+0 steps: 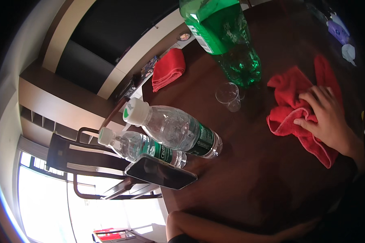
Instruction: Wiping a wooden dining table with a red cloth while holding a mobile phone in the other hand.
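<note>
My right hand (pixel 325 117) lies palm down on a crumpled red towel (pixel 292 88), its thumb and fingers pressed into the folds. The towel is spread over the dark wooden table (pixel 246 170). A bare forearm (pixel 225 229) along the bottom of the view seems to be my left one, and its hand is lost in shadow. Left of the towel stands a small clear cup (pixel 228 94). Beyond the cup is a large green plastic bottle (pixel 228 39), cut off by the top of the view.
Two capped clear water bottles (pixel 182 130) (pixel 133 145) stand near the far edge. A smartphone (pixel 162 171) leans by them. A folded red towel (pixel 169 69) and a purple tissue pack (pixel 337 32) also lie on the table. A chair (pixel 88 158) is beyond.
</note>
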Demonstrator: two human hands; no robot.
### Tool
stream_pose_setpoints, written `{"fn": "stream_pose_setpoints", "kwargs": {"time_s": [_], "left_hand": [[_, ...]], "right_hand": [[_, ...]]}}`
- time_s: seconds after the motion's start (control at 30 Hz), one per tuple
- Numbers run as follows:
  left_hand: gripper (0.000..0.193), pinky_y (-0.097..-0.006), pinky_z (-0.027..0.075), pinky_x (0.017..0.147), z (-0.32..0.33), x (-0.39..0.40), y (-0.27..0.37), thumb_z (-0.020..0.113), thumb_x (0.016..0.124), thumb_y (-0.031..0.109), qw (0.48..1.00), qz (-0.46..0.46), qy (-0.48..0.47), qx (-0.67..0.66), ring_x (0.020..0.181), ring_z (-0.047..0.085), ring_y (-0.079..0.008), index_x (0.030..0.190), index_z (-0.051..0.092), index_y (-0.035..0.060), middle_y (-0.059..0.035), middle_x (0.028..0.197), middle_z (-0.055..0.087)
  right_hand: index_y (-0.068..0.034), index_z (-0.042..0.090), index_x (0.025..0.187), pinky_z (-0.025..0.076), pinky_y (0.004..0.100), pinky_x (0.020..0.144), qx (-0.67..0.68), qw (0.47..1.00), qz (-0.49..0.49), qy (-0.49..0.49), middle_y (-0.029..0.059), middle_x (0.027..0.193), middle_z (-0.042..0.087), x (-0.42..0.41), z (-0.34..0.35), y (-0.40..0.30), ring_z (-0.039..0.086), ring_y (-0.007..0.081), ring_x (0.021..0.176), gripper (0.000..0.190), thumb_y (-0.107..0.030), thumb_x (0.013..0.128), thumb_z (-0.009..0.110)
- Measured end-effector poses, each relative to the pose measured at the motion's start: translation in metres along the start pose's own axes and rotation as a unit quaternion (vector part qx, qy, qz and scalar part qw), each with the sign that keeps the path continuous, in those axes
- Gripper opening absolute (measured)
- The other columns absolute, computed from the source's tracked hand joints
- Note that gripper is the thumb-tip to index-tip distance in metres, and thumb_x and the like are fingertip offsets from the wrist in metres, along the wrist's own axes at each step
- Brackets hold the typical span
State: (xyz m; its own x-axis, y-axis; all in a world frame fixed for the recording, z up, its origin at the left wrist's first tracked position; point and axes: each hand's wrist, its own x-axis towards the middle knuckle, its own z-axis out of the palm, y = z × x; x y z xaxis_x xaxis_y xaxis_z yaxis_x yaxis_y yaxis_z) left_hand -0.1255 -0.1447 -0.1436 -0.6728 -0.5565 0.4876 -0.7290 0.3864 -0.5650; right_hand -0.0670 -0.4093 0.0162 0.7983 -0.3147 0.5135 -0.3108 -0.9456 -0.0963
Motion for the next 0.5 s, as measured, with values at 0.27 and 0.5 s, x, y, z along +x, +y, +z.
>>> {"fn": "stream_pose_setpoints", "kwargs": {"time_s": [0.27,0.5], "left_hand": [[0.035,-0.046,0.019,0.123,-0.0048,-0.0016,-0.0047,0.041,0.095,0.012,0.999,0.027,0.009,-0.022,0.138,0.039,-0.0337,0.118,0.061,-0.0045,-0.0232,0.133,0.053],[0.035,-0.0458,0.019,0.123,-0.0086,0.0014,-0.0104,0.041,0.095,0.012,0.998,0.034,0.008,-0.047,0.138,0.039,-0.0339,0.118,0.061,-0.0048,-0.0234,0.132,0.053]], "right_hand": [[-0.002,0.059,0.11,0.042,0.0453,0.088,0.018,1.0,0.0,-0.022,0.0153,0.106,0.054,0.0013,-0.0074,-0.0037,0.051,0.035,0.098,0.049,-0.032,0.077,0.078],[-0.001,0.059,0.111,0.041,0.0453,0.089,0.008,1.0,-0.005,-0.014,0.0163,0.105,0.054,0.001,-0.0106,-0.0025,0.051,0.0348,0.098,0.048,-0.034,0.08,0.076]]}}
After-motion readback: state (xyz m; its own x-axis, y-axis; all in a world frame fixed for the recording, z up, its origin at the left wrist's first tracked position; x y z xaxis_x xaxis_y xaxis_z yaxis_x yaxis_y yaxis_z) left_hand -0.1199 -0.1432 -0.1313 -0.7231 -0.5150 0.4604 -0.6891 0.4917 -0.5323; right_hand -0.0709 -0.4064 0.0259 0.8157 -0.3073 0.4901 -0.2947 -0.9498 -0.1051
